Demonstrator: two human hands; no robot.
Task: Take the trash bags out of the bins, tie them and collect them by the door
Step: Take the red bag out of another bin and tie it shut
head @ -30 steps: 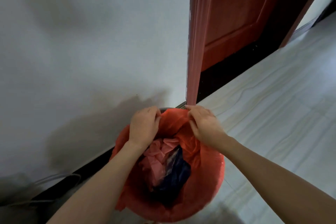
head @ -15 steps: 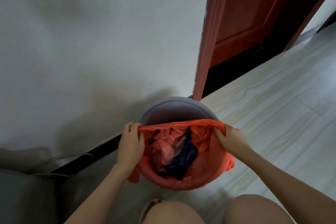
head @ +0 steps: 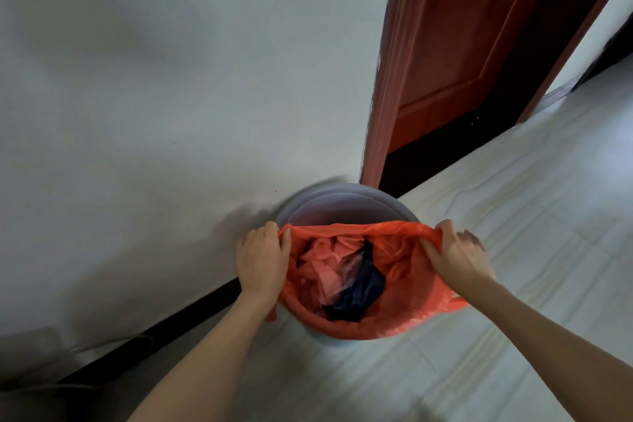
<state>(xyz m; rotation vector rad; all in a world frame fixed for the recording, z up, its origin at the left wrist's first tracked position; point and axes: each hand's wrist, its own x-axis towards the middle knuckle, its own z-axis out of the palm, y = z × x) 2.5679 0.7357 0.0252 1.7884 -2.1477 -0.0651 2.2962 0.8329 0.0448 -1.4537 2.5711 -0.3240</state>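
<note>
Orange trash bag (head: 383, 322) untied, mouth open (partly, prob.) in grey bin (head: 346, 205).

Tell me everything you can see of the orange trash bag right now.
The orange trash bag is thin, crinkled plastic, mouth open, sitting in a grey bin by the wall. Its far rim is pulled off the bin's edge; the near rim still drapes over. The left hand and right hand grip opposite sides. Inside lie pink and dark blue scraps.
</note>
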